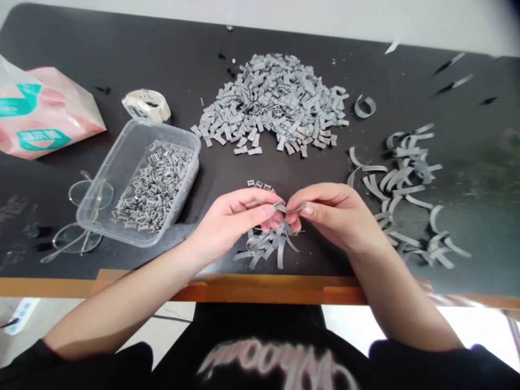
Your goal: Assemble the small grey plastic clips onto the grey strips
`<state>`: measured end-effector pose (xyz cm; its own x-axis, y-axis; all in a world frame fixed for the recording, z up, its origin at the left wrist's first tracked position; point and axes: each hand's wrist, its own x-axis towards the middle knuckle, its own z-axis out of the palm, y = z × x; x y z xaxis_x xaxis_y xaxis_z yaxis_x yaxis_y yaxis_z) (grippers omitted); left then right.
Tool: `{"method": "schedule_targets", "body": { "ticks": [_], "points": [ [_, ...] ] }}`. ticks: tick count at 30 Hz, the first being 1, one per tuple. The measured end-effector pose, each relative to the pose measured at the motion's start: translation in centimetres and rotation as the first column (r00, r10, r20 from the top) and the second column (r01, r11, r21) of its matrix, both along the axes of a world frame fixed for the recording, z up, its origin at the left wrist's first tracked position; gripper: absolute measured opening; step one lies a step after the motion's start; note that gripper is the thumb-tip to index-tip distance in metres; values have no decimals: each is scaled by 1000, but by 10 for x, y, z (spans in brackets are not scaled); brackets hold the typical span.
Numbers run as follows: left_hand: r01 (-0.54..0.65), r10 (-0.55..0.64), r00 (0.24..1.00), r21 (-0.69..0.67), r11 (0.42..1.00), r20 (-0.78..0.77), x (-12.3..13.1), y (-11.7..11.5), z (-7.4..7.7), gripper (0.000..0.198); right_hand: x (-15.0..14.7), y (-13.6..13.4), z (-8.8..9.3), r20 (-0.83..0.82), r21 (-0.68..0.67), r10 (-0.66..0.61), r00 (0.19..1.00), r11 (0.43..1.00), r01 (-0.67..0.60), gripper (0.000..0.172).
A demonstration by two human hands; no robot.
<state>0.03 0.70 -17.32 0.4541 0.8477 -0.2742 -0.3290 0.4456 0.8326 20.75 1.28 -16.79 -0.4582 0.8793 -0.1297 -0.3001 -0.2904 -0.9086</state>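
My left hand (231, 219) and my right hand (337, 214) meet just above the near side of the table, fingertips almost touching. Between them runs a short grey strap (294, 209); the left thumb and fingers pinch one end, the right thumb and fingers the other. Whether a small buckle sits on the left end is hidden by the fingers. Below the hands lies a bunch of loose grey straps (268, 248). Just beyond the fingertips are several small grey buckles (260, 185) in a row.
A clear plastic box (187, 181) of small grey buckles (150, 189) stands left, beside eyeglasses (77, 238) and a white watch (147, 106). A tissue pack (52, 114) lies far left. Beyond my hands is a heap of grey strap pieces (280, 100); more straps (400, 179) are scattered right.
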Motion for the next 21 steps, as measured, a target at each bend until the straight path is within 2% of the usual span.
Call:
{"method": "schedule_targets", "body": {
  "ticks": [3,7,11,18,21],
  "points": [
    [-10,10,1000,1,1000,10,1,-1,1,17,-1,0,1,-11,-56,17,1000,998,-17,9],
    [-25,43,993,162,986,-108,0,-4,4,15,-3,0,4,49,-177,55,997,983,-45,12],
    [-4,71,975,304,953,-208,-1,-6,4,11,-7,-1,7,54,-254,42,998,967,-27,19],
    [15,72,973,373,928,-218,1,-7,4,9,-6,-1,12,106,-274,63,992,961,-32,19],
    [52,65,961,407,912,-268,0,-7,3,8,-5,-1,11,128,-275,71,989,961,-34,18]
  ]
}}
